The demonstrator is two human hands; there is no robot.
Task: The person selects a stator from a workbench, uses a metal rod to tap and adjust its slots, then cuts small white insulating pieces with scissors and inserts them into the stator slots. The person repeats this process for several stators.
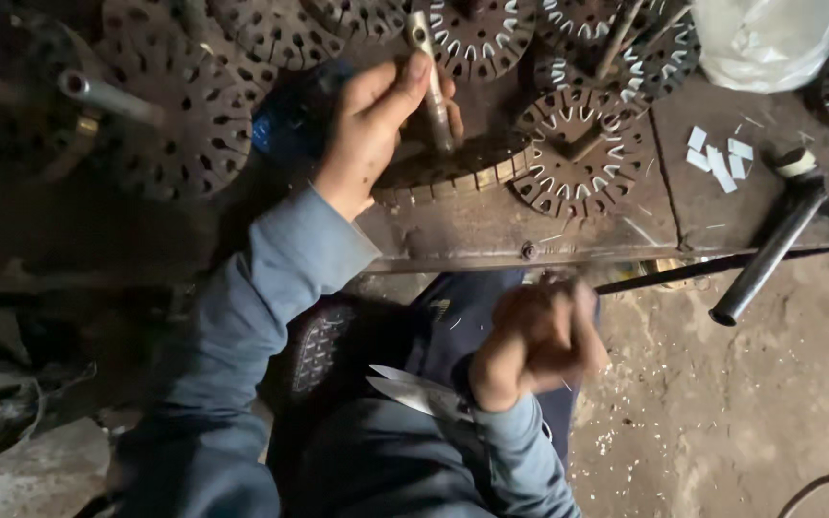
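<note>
My left hand [368, 134] is wrapped around a short metal rod [431, 82], thumb pressed along its side; the rod stands nearly upright, its lower end resting on a slotted metal disc [448, 171] lying flat on the workbench [491, 225]; more slotted discs [578, 158] sit just right of the grip and beyond it, others off to the left; small white paper strips [719, 158] lie further right, a hammer [779, 235] past them hanging over the bench edge; my right hand [539, 341] is down by my lap, well apart from the rod, fingers curled shut; blurred, so I cannot tell what it pinches; pale flat sheets [414, 388] lie just beside that wrist.
</note>
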